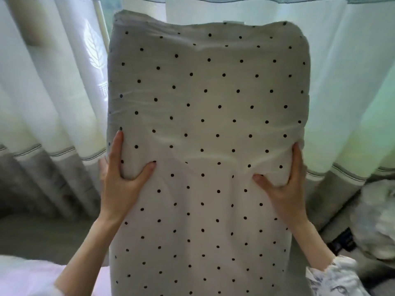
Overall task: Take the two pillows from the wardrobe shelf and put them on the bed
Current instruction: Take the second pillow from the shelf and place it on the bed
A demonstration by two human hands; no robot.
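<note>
A large white pillow with small black dots (205, 116) fills the middle of the head view, held upright in front of me. My left hand (123, 174) grips its left edge, thumb pressed into the front and fingers wrapped around the side. My right hand (284, 184) grips the right edge the same way. A pale pink-white surface (27, 276) at the bottom left may be the bed. I see no second pillow and no wardrobe.
White pleated curtains (53, 82) with a grey lower band hang right behind the pillow. A grey fluffy thing (376, 221) sits at the right edge, with a dark object (342, 242) beside it. Grey floor (32, 236) lies at the lower left.
</note>
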